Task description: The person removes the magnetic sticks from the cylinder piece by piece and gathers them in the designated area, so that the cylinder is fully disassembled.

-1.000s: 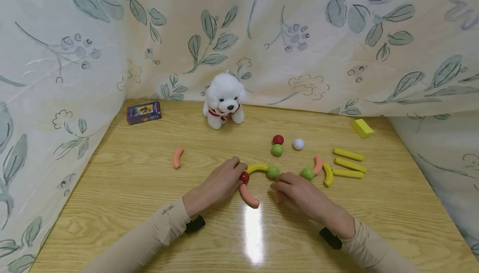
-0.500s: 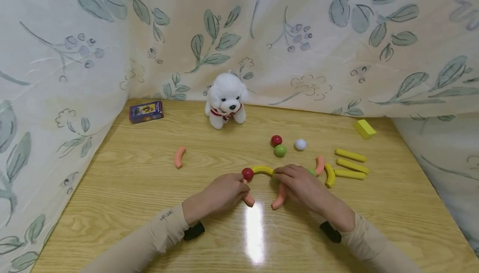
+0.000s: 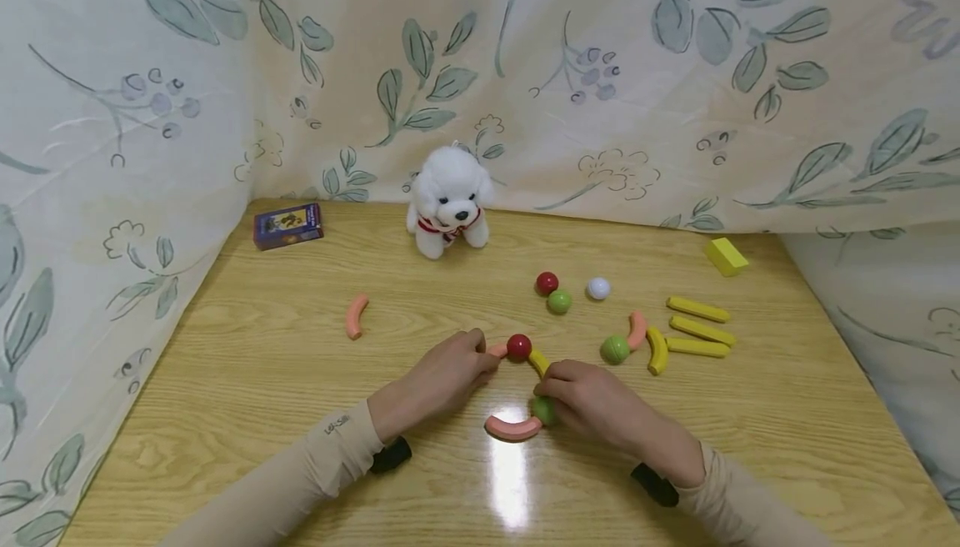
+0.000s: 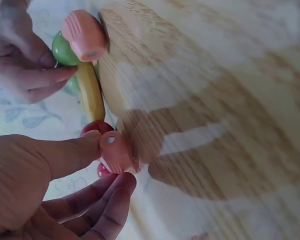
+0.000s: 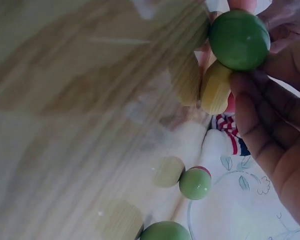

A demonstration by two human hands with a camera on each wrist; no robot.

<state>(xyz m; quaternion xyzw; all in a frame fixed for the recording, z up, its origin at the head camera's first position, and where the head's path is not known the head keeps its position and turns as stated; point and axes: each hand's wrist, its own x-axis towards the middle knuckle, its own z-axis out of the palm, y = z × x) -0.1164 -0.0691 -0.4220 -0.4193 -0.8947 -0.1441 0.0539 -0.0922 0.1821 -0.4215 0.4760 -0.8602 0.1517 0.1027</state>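
Observation:
A linked chain of toy building pieces lies on the table in front of me. My left hand (image 3: 442, 376) pinches the pink curved rod (image 4: 116, 155) at the chain's far left end, thumb against fingertips. That rod meets a red ball (image 3: 519, 347), followed by a yellow curved rod (image 3: 539, 360) and a green ball (image 5: 240, 40). Thumb and fingers of my right hand (image 3: 603, 409) grip this green ball, with fingertips also at the yellow rod. From the green ball a second pink curved rod (image 3: 513, 429) reaches left, its silver end disc showing in the left wrist view.
A loose pink rod (image 3: 356, 317) lies left. Behind the chain are red (image 3: 547, 283), green (image 3: 559, 302) and white (image 3: 598, 288) balls. Another joined group (image 3: 656, 351) and yellow sticks (image 3: 697, 328) lie right. A plush dog (image 3: 450, 197), a box (image 3: 288, 226) and a yellow block (image 3: 726, 257) stand behind.
The chain has swung clockwise, its green ball coming nearer to me and its red ball shifting right. My left hand first gripped by the red ball and now pinches the pink rod.

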